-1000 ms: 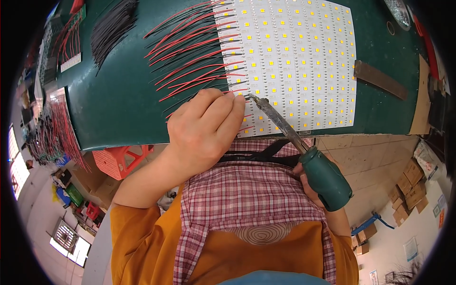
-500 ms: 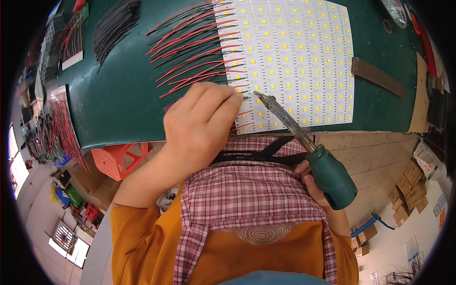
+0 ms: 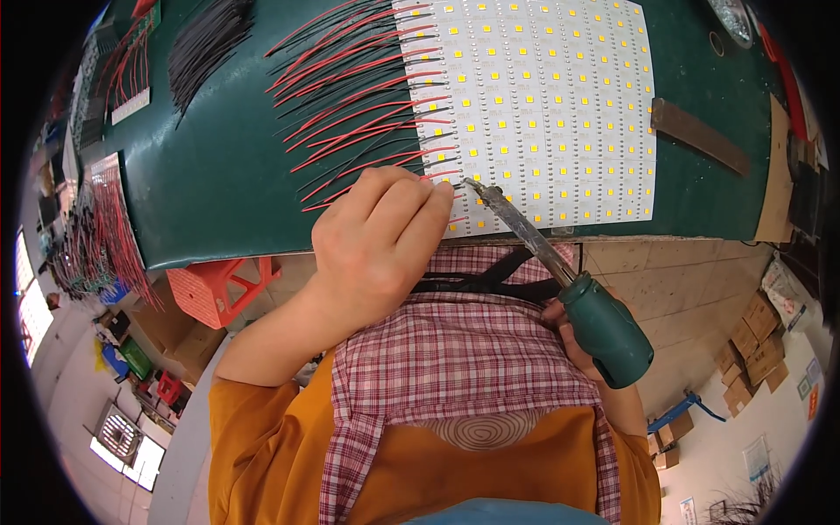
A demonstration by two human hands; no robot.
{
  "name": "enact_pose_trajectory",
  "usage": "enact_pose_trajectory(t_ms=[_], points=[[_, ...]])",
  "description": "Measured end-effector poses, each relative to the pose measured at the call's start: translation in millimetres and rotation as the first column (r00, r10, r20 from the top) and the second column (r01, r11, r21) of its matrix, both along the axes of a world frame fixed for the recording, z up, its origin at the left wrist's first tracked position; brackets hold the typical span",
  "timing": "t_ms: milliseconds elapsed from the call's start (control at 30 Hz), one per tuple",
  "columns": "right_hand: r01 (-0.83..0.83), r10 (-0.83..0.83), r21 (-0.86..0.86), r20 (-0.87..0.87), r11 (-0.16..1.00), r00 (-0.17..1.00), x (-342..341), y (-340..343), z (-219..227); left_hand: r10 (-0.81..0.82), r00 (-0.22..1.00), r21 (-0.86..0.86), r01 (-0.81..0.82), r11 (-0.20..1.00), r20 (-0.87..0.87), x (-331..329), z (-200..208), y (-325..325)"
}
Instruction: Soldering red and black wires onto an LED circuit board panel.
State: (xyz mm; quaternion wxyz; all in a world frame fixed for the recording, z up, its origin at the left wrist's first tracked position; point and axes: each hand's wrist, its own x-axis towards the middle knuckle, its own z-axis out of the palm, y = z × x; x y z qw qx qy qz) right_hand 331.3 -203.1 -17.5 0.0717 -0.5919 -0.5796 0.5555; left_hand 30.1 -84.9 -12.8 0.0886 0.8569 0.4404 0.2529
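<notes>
My left hand (image 3: 376,232) is closed in a pinch at the near left edge of a white LED board (image 3: 564,114) with rows of yellow chips. A thin wire, its dark end (image 3: 460,185) just past my fingertips, lies against the board there. Partly hidden behind the green handle of a soldering iron (image 3: 610,331), my right hand (image 3: 567,334) grips it from below. The iron's dark, crusted tip rests at or very near that wire end; contact is too small to tell. Red and black wires (image 3: 350,92) stick out leftward from the board's left edge.
A bundle of loose black wires (image 3: 210,52) lies on the green table mat (image 3: 214,184). Farther left are boards with red wires (image 3: 118,227). A flat brown strip (image 3: 700,138) lies right of the board. Below the table edge stands a red plastic stool (image 3: 219,289).
My left hand has shifted slightly right and nearer me along the board. The iron's tip has moved a little nearer me, to the wire end. The board sits slightly farther away in view.
</notes>
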Motion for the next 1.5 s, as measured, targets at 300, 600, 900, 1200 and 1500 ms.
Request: enact_pose_trajectory(t_ms=[300,600,900,1200,1500], points=[[-0.105,0.111,0.394,0.007,0.913,0.994,-11,19,8,0.024,0.998,0.083,-0.020,0.996,-0.050,6,-3,-2],[-0.044,0.052,0.270,-0.024,0.962,0.998,-6,-2,2,0.051,0.998,0.071,-0.048,0.996,-0.045,6,-2,-2],[-0.024,0.051,0.345,-0.070,0.938,0.996,0,-11,-7,0.042,0.999,0.068,-0.041,0.997,-0.018,-1,-6,3],[-0.006,0.044,0.351,-0.102,0.936,0.994,0,-9,0,-0.001,0.998,0.097,-0.005,0.995,0.056,-3,-10,-12],[-0.076,0.085,0.358,-0.008,0.931,0.996,-5,-4,3,0.034,0.998,0.026,-0.033,0.999,-0.048,3,0,-17]])
